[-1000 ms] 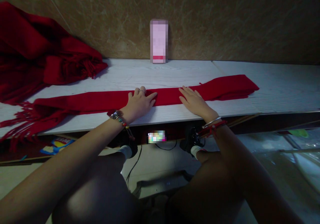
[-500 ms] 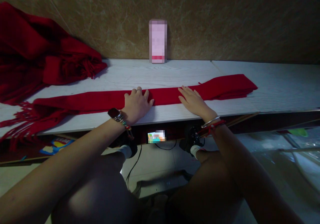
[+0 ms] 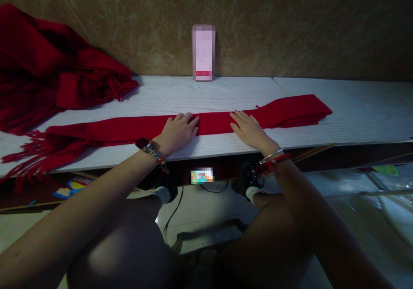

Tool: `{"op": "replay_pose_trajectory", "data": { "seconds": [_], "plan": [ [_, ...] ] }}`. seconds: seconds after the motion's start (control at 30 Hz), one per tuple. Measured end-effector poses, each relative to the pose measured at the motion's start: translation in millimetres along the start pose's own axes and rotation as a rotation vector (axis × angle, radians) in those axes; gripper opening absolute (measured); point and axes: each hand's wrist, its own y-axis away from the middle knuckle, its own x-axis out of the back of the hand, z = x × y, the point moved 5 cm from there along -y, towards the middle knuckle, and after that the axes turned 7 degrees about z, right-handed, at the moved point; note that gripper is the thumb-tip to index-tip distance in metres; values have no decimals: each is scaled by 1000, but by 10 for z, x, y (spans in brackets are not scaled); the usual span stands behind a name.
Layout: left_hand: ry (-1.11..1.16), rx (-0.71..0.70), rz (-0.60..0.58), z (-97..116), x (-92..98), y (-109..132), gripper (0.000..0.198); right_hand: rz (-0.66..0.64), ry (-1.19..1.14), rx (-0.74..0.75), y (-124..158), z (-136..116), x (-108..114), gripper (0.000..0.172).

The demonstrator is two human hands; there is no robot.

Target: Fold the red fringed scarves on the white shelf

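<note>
A long red scarf, folded into a narrow strip, lies across the white wood-grain surface. Its fringed end spills over the front edge at the left, and its folded end is at the right. My left hand rests on the strip left of its middle, fingers stretched out and holding nothing. On the strip's right part my right hand lies flat, fingers extended. Between the hands a short stretch of red cloth shows. A watch and bracelets are on my left wrist, bangles on my right.
A crumpled heap of red fringed cloth lies at the back left. A pink pixelated phone-shaped object leans upright against the brown marbled wall. Below the surface's front edge are a small lit screen and a colourful packet.
My left hand has shifted slightly to the right along the scarf, its fingers more to the right. My right hand stays in place.
</note>
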Motion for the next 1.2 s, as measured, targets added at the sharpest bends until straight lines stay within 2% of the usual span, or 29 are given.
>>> {"op": "replay_pose_trajectory", "data": {
  "seconds": [0.23, 0.5, 0.57, 0.8, 0.87, 1.0, 1.2],
  "plan": [
    [-33, 162, -26, -1, 90, 27, 51, 22, -7, 3, 6, 10, -12, 51],
    [-52, 419, -26, -22, 89, 66, 61, 48, -36, 17, 10, 44, -38, 50],
    [-45, 394, -31, -8, 98, 65, 60, 60, -37, 5, 7, 14, -8, 49],
    [134, 92, 1, 65, 31, -31, 51, 153, -38, -24, -69, -253, 118, 48],
    [165, 74, 4, 55, -27, -56, 54, 128, -34, 0, -83, -330, 81, 48],
    [198, 87, -78, 36, -140, -70, 56, 30, -28, 47, -84, -406, -30, 49],
    [230, 88, -89, 19, -166, -68, 57, -12, -49, 71, -84, -297, -62, 49]
  ]
}}
